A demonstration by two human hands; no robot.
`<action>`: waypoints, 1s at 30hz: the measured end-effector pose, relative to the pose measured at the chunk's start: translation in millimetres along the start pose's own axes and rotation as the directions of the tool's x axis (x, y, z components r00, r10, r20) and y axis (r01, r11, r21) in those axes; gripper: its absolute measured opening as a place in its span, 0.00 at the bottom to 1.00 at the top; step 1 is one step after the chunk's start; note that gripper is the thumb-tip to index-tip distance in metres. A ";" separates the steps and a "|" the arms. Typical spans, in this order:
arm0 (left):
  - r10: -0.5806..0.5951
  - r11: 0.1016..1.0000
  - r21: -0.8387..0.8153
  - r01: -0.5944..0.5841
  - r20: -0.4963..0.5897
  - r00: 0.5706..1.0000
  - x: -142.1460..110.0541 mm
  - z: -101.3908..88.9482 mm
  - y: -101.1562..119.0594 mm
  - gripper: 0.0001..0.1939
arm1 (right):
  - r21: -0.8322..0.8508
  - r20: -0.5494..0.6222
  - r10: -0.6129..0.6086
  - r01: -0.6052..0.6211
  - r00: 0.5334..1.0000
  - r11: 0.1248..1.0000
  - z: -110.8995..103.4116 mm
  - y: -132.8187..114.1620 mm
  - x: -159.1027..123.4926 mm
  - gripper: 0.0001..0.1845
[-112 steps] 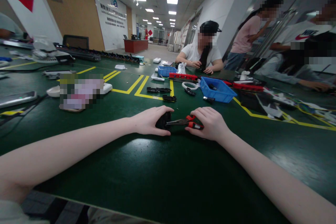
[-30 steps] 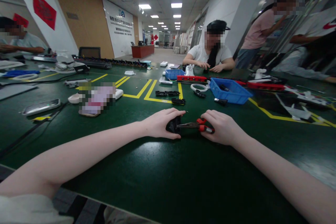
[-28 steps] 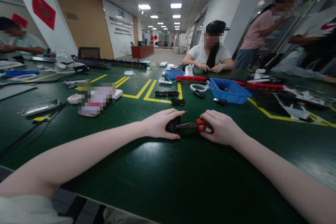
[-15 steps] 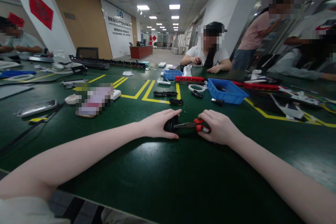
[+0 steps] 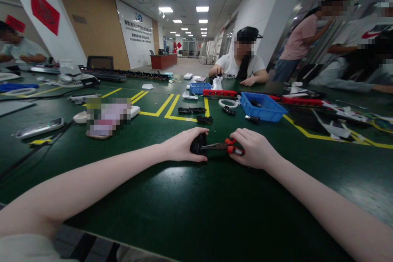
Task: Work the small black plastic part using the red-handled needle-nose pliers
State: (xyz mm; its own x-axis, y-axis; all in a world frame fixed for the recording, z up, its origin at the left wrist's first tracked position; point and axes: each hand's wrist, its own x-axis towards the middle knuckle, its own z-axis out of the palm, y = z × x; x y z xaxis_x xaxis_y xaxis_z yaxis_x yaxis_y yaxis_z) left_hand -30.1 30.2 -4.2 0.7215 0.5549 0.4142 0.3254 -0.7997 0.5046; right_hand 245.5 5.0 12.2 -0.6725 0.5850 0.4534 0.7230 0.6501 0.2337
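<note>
My left hand [image 5: 184,144] is closed around a small black part [image 5: 199,144], thumb and fingers on opposite sides of it. Red-and-black handled needle-nose pliers [image 5: 219,146] are in my right hand [image 5: 254,147], which wraps around the handles. The plier tips point left and reach the black part; whether they grip a piece of it is too small to tell. Beyond my hands, more black parts lie on the green table: a long one [image 5: 192,110] and a short one [image 5: 204,119].
A blue bin [image 5: 262,108] with black pieces stands at the right, beside a white ring [image 5: 228,103]. A phone [image 5: 109,118] and a silver device [image 5: 39,128] lie at the left. Across the table [image 5: 196,213] sits a person in a black cap [image 5: 248,33].
The whole view has shifted slightly. My hands, the pliers and the black part hold nearly the same pose. The person opposite has raised their head a little.
</note>
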 end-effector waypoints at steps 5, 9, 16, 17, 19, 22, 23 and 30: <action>0.060 0.998 -0.006 -0.060 0.003 0.998 0.4 -0.3 -0.5 0.40 | 0.003 -0.002 0.001 -0.001 1.000 1.000 0.6 0.4 -0.2 0.13; 0.133 0.991 -0.001 -0.133 -0.029 0.991 1.4 1.1 -3.8 0.41 | 0.009 -0.006 0.000 0.000 1.000 1.000 0.2 -0.1 0.0 0.13; 0.138 0.990 -0.007 -0.138 -0.007 0.990 0.5 0.6 -3.6 0.42 | 0.011 0.002 0.006 -0.006 1.000 1.000 0.1 -0.4 -0.1 0.12; 0.138 0.990 -0.005 -0.138 0.005 0.990 0.4 0.1 -3.1 0.42 | 0.010 0.005 0.007 -0.007 1.000 1.000 0.1 -0.3 -0.2 0.12; 0.139 0.990 -0.004 -0.139 0.027 0.990 0.2 -0.8 -2.0 0.42 | 0.009 0.009 0.010 -0.010 1.000 1.000 0.2 -0.2 -0.5 0.13; 0.140 0.990 -0.003 -0.140 0.051 0.989 0.2 -2.1 -0.7 0.41 | 0.008 0.014 0.012 -0.012 1.000 1.000 0.3 -0.1 -0.9 0.13; 0.142 0.990 -0.001 -0.142 0.056 0.988 0.2 -2.4 -0.3 0.41 | 0.008 0.017 0.012 -0.012 1.000 1.000 0.2 -0.1 -1.0 0.13; 0.095 0.994 0.056 -0.098 0.053 0.994 -0.6 -3.4 0.3 0.40 | 0.009 0.028 0.011 -0.011 1.000 1.000 -0.3 -0.1 -0.9 0.13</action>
State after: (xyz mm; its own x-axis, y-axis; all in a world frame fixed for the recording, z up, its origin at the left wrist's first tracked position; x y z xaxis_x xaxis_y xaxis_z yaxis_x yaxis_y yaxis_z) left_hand -32.4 30.5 -1.8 0.7803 0.4639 0.4195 0.2869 -0.8615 0.4189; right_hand 246.0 4.3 12.0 -0.6689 0.6054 0.4313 0.7289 0.6479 0.2211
